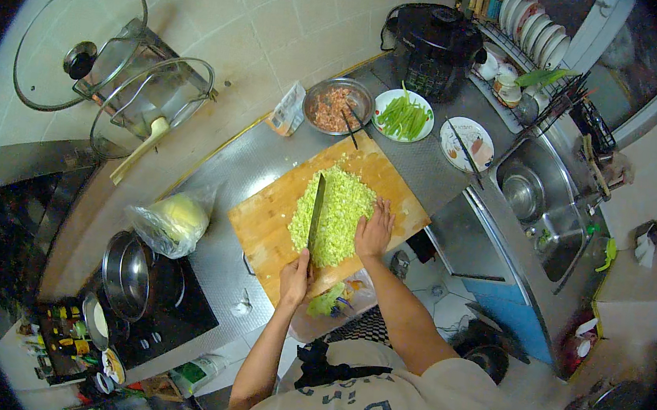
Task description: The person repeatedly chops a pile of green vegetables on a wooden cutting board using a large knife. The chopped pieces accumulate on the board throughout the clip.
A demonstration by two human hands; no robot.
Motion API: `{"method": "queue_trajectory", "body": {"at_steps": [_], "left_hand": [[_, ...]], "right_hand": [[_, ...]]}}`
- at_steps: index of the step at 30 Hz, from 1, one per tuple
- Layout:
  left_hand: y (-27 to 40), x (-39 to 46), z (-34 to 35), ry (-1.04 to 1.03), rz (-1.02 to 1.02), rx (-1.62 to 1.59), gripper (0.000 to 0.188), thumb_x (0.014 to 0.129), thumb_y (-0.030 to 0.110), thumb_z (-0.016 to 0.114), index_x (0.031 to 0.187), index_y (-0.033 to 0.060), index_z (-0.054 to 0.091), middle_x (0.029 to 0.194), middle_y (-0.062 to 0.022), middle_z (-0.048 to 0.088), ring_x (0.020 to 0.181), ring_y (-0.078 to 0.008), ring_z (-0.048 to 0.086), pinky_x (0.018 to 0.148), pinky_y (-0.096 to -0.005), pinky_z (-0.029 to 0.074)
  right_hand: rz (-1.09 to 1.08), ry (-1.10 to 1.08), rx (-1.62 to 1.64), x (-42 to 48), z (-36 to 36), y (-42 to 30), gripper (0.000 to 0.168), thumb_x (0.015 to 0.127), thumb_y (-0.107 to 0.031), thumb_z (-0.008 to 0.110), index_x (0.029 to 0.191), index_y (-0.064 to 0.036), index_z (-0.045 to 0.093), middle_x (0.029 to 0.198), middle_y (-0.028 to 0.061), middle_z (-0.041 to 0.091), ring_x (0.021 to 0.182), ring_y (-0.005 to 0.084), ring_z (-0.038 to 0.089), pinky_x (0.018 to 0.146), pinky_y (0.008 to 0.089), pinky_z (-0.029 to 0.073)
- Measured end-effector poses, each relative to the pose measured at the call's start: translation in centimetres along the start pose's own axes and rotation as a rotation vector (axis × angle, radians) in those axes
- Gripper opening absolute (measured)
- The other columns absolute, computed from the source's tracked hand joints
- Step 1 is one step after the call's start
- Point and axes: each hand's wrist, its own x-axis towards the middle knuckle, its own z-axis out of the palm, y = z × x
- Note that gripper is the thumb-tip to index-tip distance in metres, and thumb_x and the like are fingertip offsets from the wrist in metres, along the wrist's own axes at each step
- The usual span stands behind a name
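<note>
A wooden cutting board (262,210) lies on the metal counter in front of me. Finely chopped pale green cabbage (342,212) is heaped on its middle. My left hand (294,279) grips the handle of a kitchen knife (316,213), whose blade stands edge-down in the left part of the heap. My right hand (375,233) rests with fingers spread against the right edge of the cabbage, holding nothing that I can see. Beyond the board are a steel bowl of minced meat (332,108) with black chopsticks, and a plate of cut green stalks (403,116).
A bagged cabbage (179,217) sits left, beside the cooktop (187,322) and a steel pot (127,277). A plate with chopsticks (460,136), a black electric cooker (435,52), a dish rack (521,51) and the sink (559,209) are to the right. Scraps lie in a bag (317,325) below the board.
</note>
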Motion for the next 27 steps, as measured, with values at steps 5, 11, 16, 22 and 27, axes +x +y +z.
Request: {"method": "queue_trajectory", "body": {"at_steps": [5, 11, 16, 22, 27], "left_hand": [[0.4, 0.8, 1.4, 0.053, 0.08, 0.15, 0.064, 0.094, 0.061, 0.041, 0.059, 0.008, 0.048, 0.05, -0.003, 0.045, 0.041, -0.0149, 0.044, 0.04, -0.0317, 0.035], [4.5, -0.6, 1.6, 0.006, 0.044, 0.061, 0.064, 0.094, 0.059, 0.043, 0.059, 0.0067, 0.051, 0.053, -0.0028, 0.048, 0.047, -0.0136, 0.044, 0.048, -0.0331, 0.037], [4.2, 1.1, 2.5, 0.031, 0.073, 0.113, 0.063, 0.093, 0.06, 0.046, 0.059, 0.0066, 0.053, 0.051, -0.0024, 0.047, 0.046, -0.0133, 0.044, 0.047, -0.0308, 0.037], [4.6, 0.2, 2.5, -0.088, 0.039, -0.033, 0.063, 0.094, 0.059, 0.045, 0.058, 0.0067, 0.053, 0.05, -0.0022, 0.048, 0.043, -0.0135, 0.044, 0.044, -0.0311, 0.036], [5.1, 0.8, 3.3, -0.1, -0.038, 0.091, 0.065, 0.093, 0.059, 0.047, 0.056, 0.0052, 0.053, 0.048, -0.0035, 0.049, 0.046, -0.0141, 0.047, 0.047, -0.0313, 0.038]], "right_hand": [[0.022, -0.041, 0.008, -0.1, 0.0, -0.3, 0.052, 0.089, -0.021, 0.053, 0.133, 0.002, 0.04, 0.151, 0.0134, 0.03, 0.144, 0.0306, 0.019, 0.117, 0.0476, 0.013], [0.042, -0.035, 0.002, 0.0, -0.9, -0.5, 0.055, 0.089, -0.022, 0.053, 0.135, 0.004, 0.038, 0.151, 0.013, 0.031, 0.144, 0.0297, 0.02, 0.117, 0.0468, 0.013], [0.008, -0.025, -0.027, -0.1, -0.6, -0.6, 0.054, 0.089, -0.021, 0.054, 0.133, 0.005, 0.039, 0.15, 0.0143, 0.033, 0.143, 0.0305, 0.021, 0.117, 0.0474, 0.014], [0.011, -0.027, 0.003, -0.1, -0.6, -0.5, 0.053, 0.09, -0.022, 0.052, 0.133, 0.005, 0.04, 0.15, 0.0161, 0.032, 0.144, 0.0315, 0.019, 0.117, 0.0476, 0.012], [-0.01, -0.012, -0.049, 0.3, -0.9, -0.4, 0.053, 0.09, -0.021, 0.051, 0.134, 0.005, 0.038, 0.15, 0.017, 0.032, 0.144, 0.0314, 0.019, 0.117, 0.0474, 0.011]]}}
